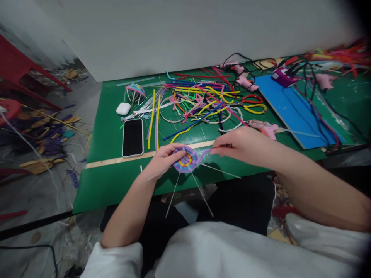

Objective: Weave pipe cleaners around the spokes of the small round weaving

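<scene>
My left hand (168,157) grips a small woven disc (187,165) by its left side, with the thumb lying on top. The disc has rings of purple, light blue, yellow and red, and thin pale spokes (203,194) stick out past its rim. From its right side runs a purple pipe cleaner (204,154). My right hand (228,146) pinches the far end of that pipe cleaner, a little to the right of the disc. Both hands are above the front part of the green table (116,183).
A phone (133,138) and a white earbud case (123,109) lie left. Behind the hands are many loose pipe cleaners (199,92), scissors (252,104) and a small umbrella-like piece (135,92). Pink glue guns (265,128), cables and a blue board (285,108) occupy the right.
</scene>
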`<state>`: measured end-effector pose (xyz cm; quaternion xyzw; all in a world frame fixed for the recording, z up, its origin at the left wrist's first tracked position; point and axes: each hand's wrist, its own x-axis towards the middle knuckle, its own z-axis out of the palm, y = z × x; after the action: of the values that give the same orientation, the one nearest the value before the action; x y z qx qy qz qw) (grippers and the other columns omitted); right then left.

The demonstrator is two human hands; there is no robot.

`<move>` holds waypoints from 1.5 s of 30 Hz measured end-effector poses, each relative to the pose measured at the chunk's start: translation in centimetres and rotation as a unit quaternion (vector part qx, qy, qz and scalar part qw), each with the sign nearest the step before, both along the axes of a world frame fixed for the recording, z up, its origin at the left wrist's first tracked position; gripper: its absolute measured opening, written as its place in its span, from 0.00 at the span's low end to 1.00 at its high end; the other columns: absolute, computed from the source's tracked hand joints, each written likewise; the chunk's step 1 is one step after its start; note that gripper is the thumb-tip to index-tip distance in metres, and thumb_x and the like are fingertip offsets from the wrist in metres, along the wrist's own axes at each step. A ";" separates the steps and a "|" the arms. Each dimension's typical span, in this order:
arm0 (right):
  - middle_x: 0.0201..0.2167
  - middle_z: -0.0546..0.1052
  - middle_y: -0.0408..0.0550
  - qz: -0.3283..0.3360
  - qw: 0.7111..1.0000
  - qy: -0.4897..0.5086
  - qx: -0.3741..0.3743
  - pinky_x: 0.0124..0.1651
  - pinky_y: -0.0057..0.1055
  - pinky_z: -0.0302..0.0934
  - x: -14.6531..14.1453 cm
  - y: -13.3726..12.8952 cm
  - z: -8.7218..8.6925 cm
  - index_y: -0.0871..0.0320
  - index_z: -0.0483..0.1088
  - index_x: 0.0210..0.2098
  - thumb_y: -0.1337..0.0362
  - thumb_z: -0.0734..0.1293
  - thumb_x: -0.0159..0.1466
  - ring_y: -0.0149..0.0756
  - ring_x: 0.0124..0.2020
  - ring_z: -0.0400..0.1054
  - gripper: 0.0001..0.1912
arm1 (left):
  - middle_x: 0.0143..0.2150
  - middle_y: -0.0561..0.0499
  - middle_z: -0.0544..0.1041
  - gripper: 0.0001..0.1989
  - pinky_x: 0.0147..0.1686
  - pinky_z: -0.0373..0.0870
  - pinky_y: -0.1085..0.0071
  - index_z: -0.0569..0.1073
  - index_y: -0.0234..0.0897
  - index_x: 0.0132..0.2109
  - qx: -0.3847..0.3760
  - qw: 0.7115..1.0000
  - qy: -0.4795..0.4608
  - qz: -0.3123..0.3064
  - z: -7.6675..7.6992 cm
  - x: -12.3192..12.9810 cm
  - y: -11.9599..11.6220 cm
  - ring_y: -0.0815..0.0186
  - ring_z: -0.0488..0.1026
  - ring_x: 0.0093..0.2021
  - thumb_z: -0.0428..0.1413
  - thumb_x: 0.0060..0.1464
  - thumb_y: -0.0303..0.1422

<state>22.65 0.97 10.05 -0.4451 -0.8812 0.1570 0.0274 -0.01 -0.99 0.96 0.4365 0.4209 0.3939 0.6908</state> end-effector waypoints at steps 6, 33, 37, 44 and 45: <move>0.20 0.73 0.42 -0.079 0.964 0.180 -0.181 0.26 0.24 0.56 0.3 0.3 -3.4 0.60 0.72 0.28 0.55 0.62 0.60 0.28 0.22 0.67 0.15 | 0.32 0.50 0.78 0.15 0.32 0.72 0.73 0.76 0.36 0.36 -0.015 0.991 -0.053 0.123 0.6 0.1 0.2 0.67 0.74 0.31 0.64 0.40 0.37; 0.20 0.73 0.43 -0.128 0.873 0.402 -0.243 0.25 0.25 0.57 -3.3 2.1 -10.2 0.62 0.75 0.26 0.55 0.64 0.58 0.28 0.21 0.64 0.17 | 0.58 0.45 0.67 0.34 0.53 0.65 0.60 0.56 0.42 0.63 0.071 0.978 0.158 -0.114 0.4 -2.6 0.8 0.57 0.68 0.54 0.58 0.50 0.37; 0.20 0.73 0.43 -0.095 0.872 0.374 -0.302 0.25 0.24 0.56 -1.9 3.7 -8.8 0.63 0.75 0.26 0.56 0.66 0.56 0.27 0.21 0.63 0.15 | 0.64 0.44 0.57 0.40 0.58 0.58 0.56 0.52 0.47 0.64 0.094 0.953 0.061 -0.282 1.5 -7.9 1.6 0.51 0.55 0.63 0.61 0.47 0.37; 0.24 0.74 0.44 -0.073 0.867 0.407 -0.278 0.27 0.24 0.57 -3.6 3.9 -9.1 0.63 0.75 0.27 0.58 0.65 0.57 0.28 0.25 0.65 0.14 | 0.49 0.42 0.74 0.30 0.40 0.72 0.66 0.67 0.37 0.56 0.045 0.989 0.117 -0.080 -0.4 -3.6 2.1 0.57 0.73 0.45 0.61 0.46 0.39; 0.24 0.75 0.45 -0.070 0.871 0.407 -0.267 0.27 0.24 0.57 -3.9 3.8 -9.4 0.63 0.75 0.28 0.58 0.64 0.57 0.28 0.25 0.65 0.14 | 0.46 0.44 0.75 0.27 0.38 0.73 0.68 0.70 0.36 0.53 0.049 0.988 0.141 -0.039 -0.7 -2.5 2.1 0.60 0.74 0.42 0.61 0.45 0.40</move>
<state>18.72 4.79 0.66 -0.3926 -0.6834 0.5509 0.2746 -2.52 1.06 0.31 0.5372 0.4766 0.3218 0.6170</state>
